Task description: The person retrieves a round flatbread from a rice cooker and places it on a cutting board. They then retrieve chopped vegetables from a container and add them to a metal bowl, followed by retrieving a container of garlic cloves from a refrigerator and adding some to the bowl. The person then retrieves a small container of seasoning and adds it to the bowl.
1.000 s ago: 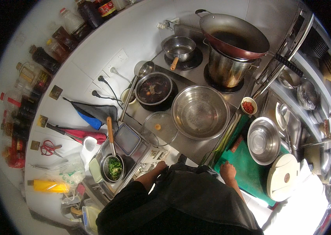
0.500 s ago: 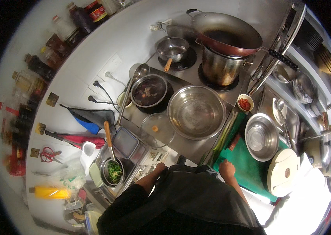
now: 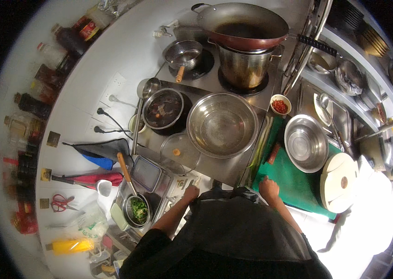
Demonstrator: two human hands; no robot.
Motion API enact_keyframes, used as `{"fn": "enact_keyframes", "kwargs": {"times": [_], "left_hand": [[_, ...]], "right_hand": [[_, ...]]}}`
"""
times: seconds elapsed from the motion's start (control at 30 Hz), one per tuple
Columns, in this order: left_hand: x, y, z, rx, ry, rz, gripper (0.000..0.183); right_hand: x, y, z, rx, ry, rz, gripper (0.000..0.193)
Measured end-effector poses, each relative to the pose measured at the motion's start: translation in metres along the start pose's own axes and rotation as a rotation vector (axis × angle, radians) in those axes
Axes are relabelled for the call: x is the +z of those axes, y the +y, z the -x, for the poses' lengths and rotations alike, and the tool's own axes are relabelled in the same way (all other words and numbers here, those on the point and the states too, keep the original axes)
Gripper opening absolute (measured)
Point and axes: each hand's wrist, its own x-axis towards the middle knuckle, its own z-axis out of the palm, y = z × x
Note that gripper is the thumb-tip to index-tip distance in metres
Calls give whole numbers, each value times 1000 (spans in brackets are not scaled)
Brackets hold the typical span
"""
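My left hand [image 3: 191, 191] is curled closed at the counter's front edge, beside my dark apron [image 3: 247, 228]; no object shows in it. Resting in a fist at the near left edge of the green cutting board [image 3: 294, 188], my right hand [image 3: 269, 188] shows nothing between its fingers. Just beyond it lies a brown wooden handle [image 3: 273, 153], its blade too dark to make out. Long green scallions [image 3: 262, 135] run along the board's left side. A steel bowl [image 3: 306, 143] sits on the board's far part, with a cream round lid [image 3: 339, 182] at its right.
A wide steel basin [image 3: 223, 124], a dark-filled pot [image 3: 163, 108] and a glass lid [image 3: 180, 153] stand ahead. Behind them, a wok [image 3: 243, 28] tops a stockpot [image 3: 243, 69]. Chopped greens fill a small saucepan [image 3: 137, 210] at left. A chili bowl [image 3: 280, 105] is beyond the board.
The view has shifted, so the stove and pots sit further left and higher in the picture. Both hands stay closed near the counter edge; no object has been picked up.
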Motion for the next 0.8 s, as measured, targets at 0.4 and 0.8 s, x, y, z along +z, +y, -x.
{"fn": "enact_keyframes", "kwargs": {"times": [0.4, 0.8], "left_hand": [[-127, 170, -40, -139, 176, 1576, 37], [-111, 174, -52, -215, 137, 1731, 28]], "right_hand": [[-8, -7, -2, 42, -81, -55, 35], [-1, -11, 9, 7, -74, -29, 60]]}}
